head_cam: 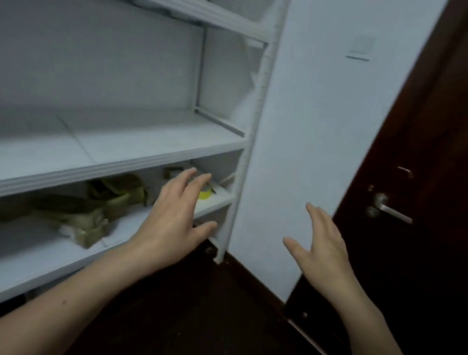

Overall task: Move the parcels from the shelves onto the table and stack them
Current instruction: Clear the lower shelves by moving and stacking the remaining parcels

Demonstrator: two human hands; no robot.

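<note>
My left hand (174, 217) is stretched forward with its fingers straight and spread, holding nothing, its fingertips in front of the right end of the lower shelf (48, 248) of the white shelving unit (259, 99). My right hand (320, 245), at about 3 o'clock from the left one and well apart from it, is likewise open, thumb out and fingers straight, hanging in the air before the pale wall (317, 128). The parcels (81, 208), soft crumpled olive-green bundles, lie on that lower shelf at 9 o'clock from my left hand, near it but untouched. Just past my left fingertips, at about 1 o'clock, sits a small yellow thing (205, 194), too blurred to name. The middle shelf (144, 151) runs across at 12 o'clock above my left hand. At 3 o'clock in my view stands a dark brown door (447, 112) with a silver handle (389, 209), and the dark floor (185, 315) lies at 6 o'clock.
</note>
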